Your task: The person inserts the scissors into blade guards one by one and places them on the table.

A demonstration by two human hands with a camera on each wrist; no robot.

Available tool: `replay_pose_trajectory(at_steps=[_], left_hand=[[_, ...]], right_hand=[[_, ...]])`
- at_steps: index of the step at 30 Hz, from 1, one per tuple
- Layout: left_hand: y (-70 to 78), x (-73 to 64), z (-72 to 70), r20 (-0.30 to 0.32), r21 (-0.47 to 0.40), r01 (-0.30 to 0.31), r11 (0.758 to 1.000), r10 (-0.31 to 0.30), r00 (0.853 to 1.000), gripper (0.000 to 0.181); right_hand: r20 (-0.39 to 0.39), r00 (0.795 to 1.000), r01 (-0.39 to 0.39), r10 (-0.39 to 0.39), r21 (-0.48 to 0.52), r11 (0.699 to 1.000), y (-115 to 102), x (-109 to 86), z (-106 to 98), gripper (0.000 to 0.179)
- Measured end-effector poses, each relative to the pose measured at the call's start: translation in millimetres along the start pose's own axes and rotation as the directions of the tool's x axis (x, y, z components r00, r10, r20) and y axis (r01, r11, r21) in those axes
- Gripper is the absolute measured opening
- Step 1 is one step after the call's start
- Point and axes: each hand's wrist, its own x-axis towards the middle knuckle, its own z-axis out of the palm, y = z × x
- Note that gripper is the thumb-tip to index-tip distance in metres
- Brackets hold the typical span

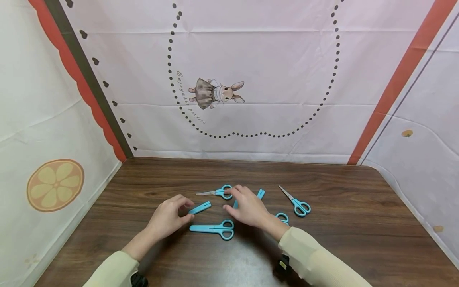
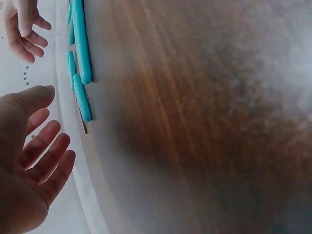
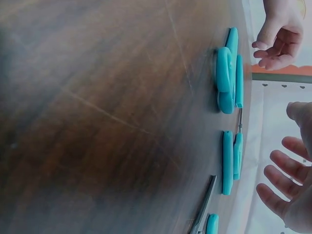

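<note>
My left hand (image 1: 167, 217) hovers just left of a short turquoise blade cover (image 1: 202, 207), fingers loosely bent and holding nothing. Above the table, my right hand (image 1: 249, 207) is spread in a relaxed way, partly hiding a second turquoise cover (image 1: 261, 194). Behind its fingertips lie bare-bladed scissors (image 1: 219, 192) with turquoise handles. Between the hands and nearer me, another pair of scissors (image 1: 215, 229) has its blades inside a cover. In the right wrist view, a gap shows between the right hand (image 3: 292, 180) and the scissors and covers.
Uncovered scissors (image 1: 295, 201) lie to the right, blades pointing up and left. Beside my right wrist, more scissors (image 1: 287, 217) show only part of their handles. Printed cloth (image 1: 272, 79) hangs behind and at both sides of the dark wooden table (image 1: 340, 239).
</note>
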Motion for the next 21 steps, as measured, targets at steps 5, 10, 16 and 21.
replay_pose_trajectory(at_steps=[5,10,16,21], left_hand=[[0.1,1.8,-0.6,0.010,-0.009,0.010,1.000,-0.010,1.000,0.026],[0.1,3.6,1.4,0.033,-0.020,0.028,0.999,-0.027,0.999,0.027],[0.1,6.3,4.7,0.035,-0.013,0.041,0.999,-0.040,0.999,0.028],[1.2,10.1,6.2,0.052,-0.007,0.069,0.998,-0.068,0.996,0.028]], right_hand=[[-0.017,1.000,-0.012,0.012,0.009,1.000,2,5.3,2,0.045],[-0.016,0.999,-0.049,0.049,0.009,0.999,2,9.9,2,0.050],[-0.004,0.997,-0.074,0.074,0.005,0.997,5,15.0,2,0.055],[0.011,0.995,-0.095,0.095,0.016,0.995,9,18.7,2,0.057]])
